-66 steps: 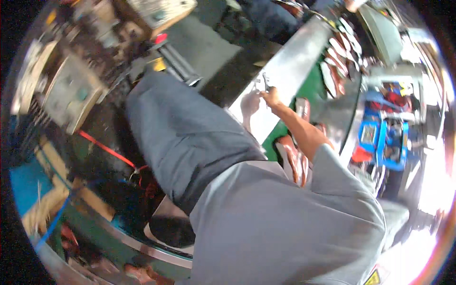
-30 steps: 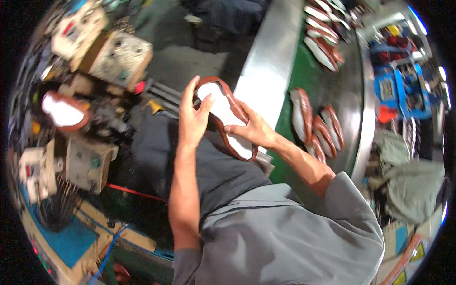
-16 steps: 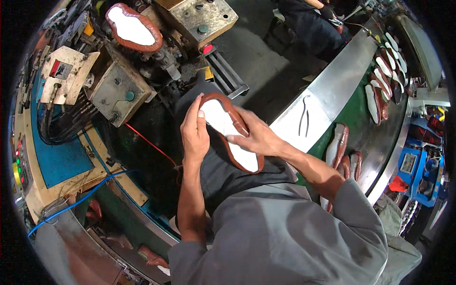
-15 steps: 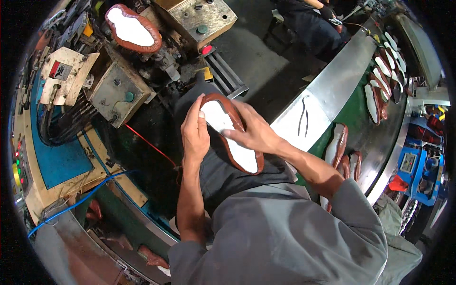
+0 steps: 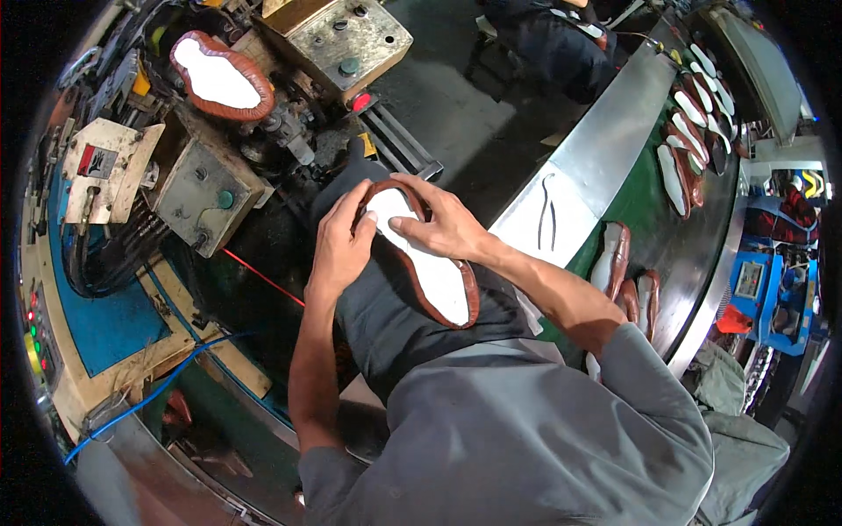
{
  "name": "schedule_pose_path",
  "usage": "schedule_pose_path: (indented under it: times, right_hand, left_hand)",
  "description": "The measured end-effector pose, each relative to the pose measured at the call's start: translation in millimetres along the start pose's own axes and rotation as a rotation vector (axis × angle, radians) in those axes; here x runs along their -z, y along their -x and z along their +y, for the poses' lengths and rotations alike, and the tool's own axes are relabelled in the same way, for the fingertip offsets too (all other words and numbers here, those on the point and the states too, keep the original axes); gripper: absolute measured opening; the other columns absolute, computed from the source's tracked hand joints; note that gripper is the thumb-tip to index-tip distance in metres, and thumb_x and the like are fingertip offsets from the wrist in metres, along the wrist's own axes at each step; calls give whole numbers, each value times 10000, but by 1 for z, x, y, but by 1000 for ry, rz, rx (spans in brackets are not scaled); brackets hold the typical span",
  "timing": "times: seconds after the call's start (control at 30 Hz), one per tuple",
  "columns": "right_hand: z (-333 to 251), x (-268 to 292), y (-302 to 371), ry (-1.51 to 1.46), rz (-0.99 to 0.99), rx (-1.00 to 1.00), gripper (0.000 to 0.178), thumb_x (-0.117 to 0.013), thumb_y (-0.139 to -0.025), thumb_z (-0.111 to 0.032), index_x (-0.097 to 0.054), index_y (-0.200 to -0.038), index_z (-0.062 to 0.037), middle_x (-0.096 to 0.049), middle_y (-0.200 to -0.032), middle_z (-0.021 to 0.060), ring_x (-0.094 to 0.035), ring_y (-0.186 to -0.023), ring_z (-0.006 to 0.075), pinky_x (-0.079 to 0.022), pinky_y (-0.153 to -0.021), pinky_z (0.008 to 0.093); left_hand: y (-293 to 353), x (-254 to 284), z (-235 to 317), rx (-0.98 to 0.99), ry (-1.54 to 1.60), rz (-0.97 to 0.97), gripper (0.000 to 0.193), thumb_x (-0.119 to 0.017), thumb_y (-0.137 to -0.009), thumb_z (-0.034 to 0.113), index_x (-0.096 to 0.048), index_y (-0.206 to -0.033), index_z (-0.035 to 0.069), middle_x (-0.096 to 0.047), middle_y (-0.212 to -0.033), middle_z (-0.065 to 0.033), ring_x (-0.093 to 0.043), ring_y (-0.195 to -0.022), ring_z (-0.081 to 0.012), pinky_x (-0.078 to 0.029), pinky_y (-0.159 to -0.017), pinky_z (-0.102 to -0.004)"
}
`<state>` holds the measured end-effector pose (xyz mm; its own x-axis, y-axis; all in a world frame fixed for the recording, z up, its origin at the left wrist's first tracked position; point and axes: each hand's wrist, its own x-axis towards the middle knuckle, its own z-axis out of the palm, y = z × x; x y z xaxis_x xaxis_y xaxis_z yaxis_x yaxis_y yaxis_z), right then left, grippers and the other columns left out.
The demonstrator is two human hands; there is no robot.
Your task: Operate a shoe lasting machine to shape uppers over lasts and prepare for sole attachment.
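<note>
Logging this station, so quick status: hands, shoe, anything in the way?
Left hand, right hand both gripping far end of brown shoe. White underside up, over the lap. Pliers apart on metal shelf; nothing visibly blocking.

A dark grey floor (image 5: 447,57) lies far centre; a long silver sheet-metal ledge (image 5: 605,131) catches bright light right, beside a green conveyor belt (image 5: 638,190); a cream-edged, blue-topped bench (image 5: 110,320) stands left.

We have one shoe upper (image 5: 443,285) over our lap (image 5: 373,302), a second upper (image 5: 219,77) on the far-left machine (image 5: 288,131), pliers (image 5: 544,203) on the ledge (image 5: 605,140) at right, a conveyor (image 5: 643,206) farther right.
</note>
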<state>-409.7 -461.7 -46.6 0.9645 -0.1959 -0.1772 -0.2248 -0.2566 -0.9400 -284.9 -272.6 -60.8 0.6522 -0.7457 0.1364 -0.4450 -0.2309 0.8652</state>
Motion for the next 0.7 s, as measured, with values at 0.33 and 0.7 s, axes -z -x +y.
schedule_pose_path:
  times: [0.33, 0.7]
  right_hand:
    - [5, -15, -12, 7, 110, 64, 611, -721, -1026, -332, -569, -1535, -30, -748, -1243, 241, -729, -1092, 347, -546, -993, 434]
    - [21, -14, -12, 66, 114, 17, 611, -740, -1021, -323, -572, -1566, -103, -719, -1171, 197, -638, -1131, 319, -507, -1003, 434]
  left_hand:
    - [-2, -37, 3, 69, -197, 348, 280, -629, -1098, 195, -700, -1241, -34, -728, -1097, -243, -714, -1005, -458, -581, -858, -488]
    - [2, -68, -5, 382, 321, 318, 474, -500, -1168, 302, -620, -1468, -46, -695, -1394, -184, -648, -1274, -277, -479, -1119, -389]
